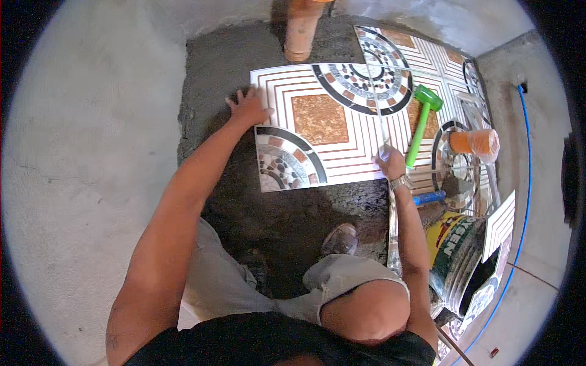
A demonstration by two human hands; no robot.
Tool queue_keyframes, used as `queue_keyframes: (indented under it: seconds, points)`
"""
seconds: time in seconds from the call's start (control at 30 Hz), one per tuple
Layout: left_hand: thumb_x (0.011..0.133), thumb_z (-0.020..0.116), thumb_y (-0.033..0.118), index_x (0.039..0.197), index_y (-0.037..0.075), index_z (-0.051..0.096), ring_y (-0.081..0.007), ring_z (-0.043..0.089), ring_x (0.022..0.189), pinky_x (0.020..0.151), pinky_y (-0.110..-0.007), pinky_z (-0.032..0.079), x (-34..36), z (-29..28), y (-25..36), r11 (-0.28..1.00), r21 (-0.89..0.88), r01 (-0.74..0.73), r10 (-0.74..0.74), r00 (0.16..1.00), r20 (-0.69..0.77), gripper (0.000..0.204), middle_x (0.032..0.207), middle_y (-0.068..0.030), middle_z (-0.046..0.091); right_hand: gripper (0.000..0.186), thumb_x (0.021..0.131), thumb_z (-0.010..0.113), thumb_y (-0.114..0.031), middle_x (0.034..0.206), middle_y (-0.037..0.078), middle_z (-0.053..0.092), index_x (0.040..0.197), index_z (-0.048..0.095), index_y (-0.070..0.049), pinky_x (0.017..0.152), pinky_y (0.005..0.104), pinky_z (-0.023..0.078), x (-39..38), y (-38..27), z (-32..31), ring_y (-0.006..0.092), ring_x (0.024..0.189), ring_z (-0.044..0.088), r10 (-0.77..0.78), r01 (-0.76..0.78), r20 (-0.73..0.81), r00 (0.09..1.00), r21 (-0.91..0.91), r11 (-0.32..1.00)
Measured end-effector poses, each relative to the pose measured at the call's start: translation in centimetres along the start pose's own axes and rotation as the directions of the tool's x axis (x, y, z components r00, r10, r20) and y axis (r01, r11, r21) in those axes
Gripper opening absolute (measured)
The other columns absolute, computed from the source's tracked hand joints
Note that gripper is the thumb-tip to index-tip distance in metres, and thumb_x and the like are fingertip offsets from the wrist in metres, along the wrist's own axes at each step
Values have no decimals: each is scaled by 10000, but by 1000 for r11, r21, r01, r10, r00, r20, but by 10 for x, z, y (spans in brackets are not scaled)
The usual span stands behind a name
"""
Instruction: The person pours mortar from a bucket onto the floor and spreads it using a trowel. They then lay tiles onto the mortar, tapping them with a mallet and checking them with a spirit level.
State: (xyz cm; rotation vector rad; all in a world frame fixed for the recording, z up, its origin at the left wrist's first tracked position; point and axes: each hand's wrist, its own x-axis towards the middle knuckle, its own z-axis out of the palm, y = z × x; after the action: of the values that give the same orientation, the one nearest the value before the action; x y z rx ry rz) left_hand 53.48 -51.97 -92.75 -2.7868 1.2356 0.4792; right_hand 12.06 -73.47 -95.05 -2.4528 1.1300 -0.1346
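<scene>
A large patterned floor tile (319, 120) lies in front of me, with brown stripes, a rust-coloured square and mosaic arcs at its corners. My left hand (249, 108) rests with spread fingers against its left edge. At its lower right corner, by the joint with the neighbouring tiles, the fingers of my right hand (392, 163) are pinched together. Something pale and translucent shows at those fingertips, too small to name. Just right of that hand, a mallet (425, 122) with a green head and light green handle lies on the laid tiles (421, 70).
An orange pipe (301, 30) stands up at the back; another orange pipe end (475, 144), wrapped in plastic, stands at right. A blue-handled trowel (429, 198) lies near a tipped bucket (455, 256). A blue hose (526, 152) runs down the right. Dark mortar (244, 213) surrounds my shoe (340, 239).
</scene>
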Motion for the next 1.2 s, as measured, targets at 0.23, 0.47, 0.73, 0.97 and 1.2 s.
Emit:
queue_keyframes:
  seconds: [0.23,0.47,0.73,0.97,1.2]
  points:
    - [782,587,224,1186,77,605,-425,508,1140,967,-492,436,-76,40,-18,956,-290,-49,39,998,-41,430,1236,-248,502,367,792,734,-349,773,232,662,915,668,-9,637,458,518,-57,14,-29,366,714,671,230,-186,-291,929,171,968]
    - [783,698,323,840,-15,688,-357,635,765,707,-434,472,-83,8,5,865,-413,-284,257,959,-121,343,776,-208,661,243,801,665,-237,853,222,663,911,685,-22,721,433,516,-109,26,-54,382,795,647,319,-264,-461,828,182,947]
    - [776,681,179,1005,42,687,-225,653,788,725,-356,490,-73,-81,18,988,-135,-75,41,970,-241,267,862,-146,683,208,792,606,-151,848,192,667,951,694,-51,741,411,508,-30,56,-96,352,784,653,378,-259,-598,707,279,925]
    - [672,816,287,1471,114,303,-478,237,1364,1099,-541,267,-98,-7,50,824,-375,-425,483,873,74,965,1483,-318,221,304,776,571,-244,807,242,678,862,682,25,671,451,524,60,216,-152,354,716,677,544,-711,-500,674,-239,661]
    - [640,846,312,1500,111,218,-590,131,1355,1080,-628,242,-115,11,131,955,-70,-289,297,916,272,1084,1522,-326,81,573,875,552,-481,990,249,666,1019,636,67,755,510,511,46,321,-178,405,872,658,911,-92,-329,-247,944,316]
